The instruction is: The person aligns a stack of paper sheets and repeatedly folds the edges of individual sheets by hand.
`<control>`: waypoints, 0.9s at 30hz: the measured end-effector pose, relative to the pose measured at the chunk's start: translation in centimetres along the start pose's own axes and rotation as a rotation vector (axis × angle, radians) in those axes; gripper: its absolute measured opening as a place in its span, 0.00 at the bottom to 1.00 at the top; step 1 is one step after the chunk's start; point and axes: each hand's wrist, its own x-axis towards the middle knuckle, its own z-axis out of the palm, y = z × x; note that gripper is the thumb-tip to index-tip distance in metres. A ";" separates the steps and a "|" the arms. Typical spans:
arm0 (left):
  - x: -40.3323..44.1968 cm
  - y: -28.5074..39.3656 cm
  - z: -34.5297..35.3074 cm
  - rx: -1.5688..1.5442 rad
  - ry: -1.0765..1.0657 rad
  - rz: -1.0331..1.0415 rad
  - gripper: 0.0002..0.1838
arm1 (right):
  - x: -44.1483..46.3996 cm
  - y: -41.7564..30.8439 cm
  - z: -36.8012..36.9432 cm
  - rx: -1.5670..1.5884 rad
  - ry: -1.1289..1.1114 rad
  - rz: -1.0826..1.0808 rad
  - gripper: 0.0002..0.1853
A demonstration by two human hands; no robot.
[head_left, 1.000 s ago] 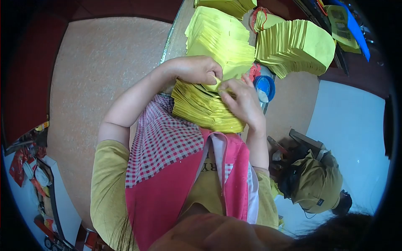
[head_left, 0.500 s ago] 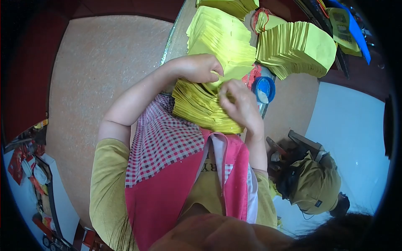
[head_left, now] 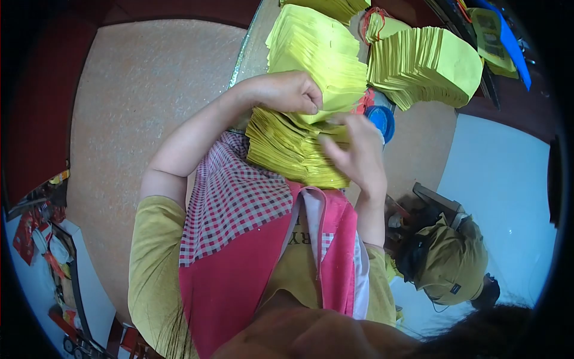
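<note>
My left hand [head_left: 290, 93] is closed, its curled fingers resting over the yellow paper; what sits between the fingertips is hidden. To its right my right hand [head_left: 362, 149] is slightly blurred, with thumb and fingers apart over the near stack's right side. This near stack of folded yellow papers [head_left: 281, 143] lies against my apron, its many edges fanned out. Directly beyond it a brighter yellow paper stack [head_left: 317, 45] leans in overlapping layers. A blue round tub [head_left: 382, 122] stands just right of my right hand, partly covered by it.
Another yellow paper stack [head_left: 424, 66] stands at the far right, beside a bundle tied with red string [head_left: 385, 27]. Red scraps [head_left: 366, 100] lie near the tub. Another person [head_left: 451, 260] is bent over at the lower right. The table's edge [head_left: 242, 57] runs along the left.
My right hand has moved right and away from my left, its fingers spreading from a pinch and now covering part of the tub. My left hand has barely shifted.
</note>
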 end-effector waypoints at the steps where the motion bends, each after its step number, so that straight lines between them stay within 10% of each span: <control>1: 0.1 0.2 0.1 0.094 0.100 0.063 0.09 | -0.1 -0.2 0.0 0.022 -0.157 0.069 0.07; 5: -0.8 2.9 0.3 0.204 0.597 0.270 0.10 | -0.2 0.9 1.1 0.109 -0.188 0.078 0.09; 14: -1.2 2.6 0.4 0.571 -0.025 -0.058 0.13 | 0.5 1.0 1.7 0.165 -0.115 -0.020 0.07; 20: -2.8 4.6 0.6 0.792 0.298 0.330 0.17 | 0.3 1.1 1.1 0.171 -0.100 0.049 0.07; 27: -3.0 3.7 1.8 1.021 0.310 0.298 0.16 | 0.5 1.3 1.2 0.125 -0.100 0.014 0.08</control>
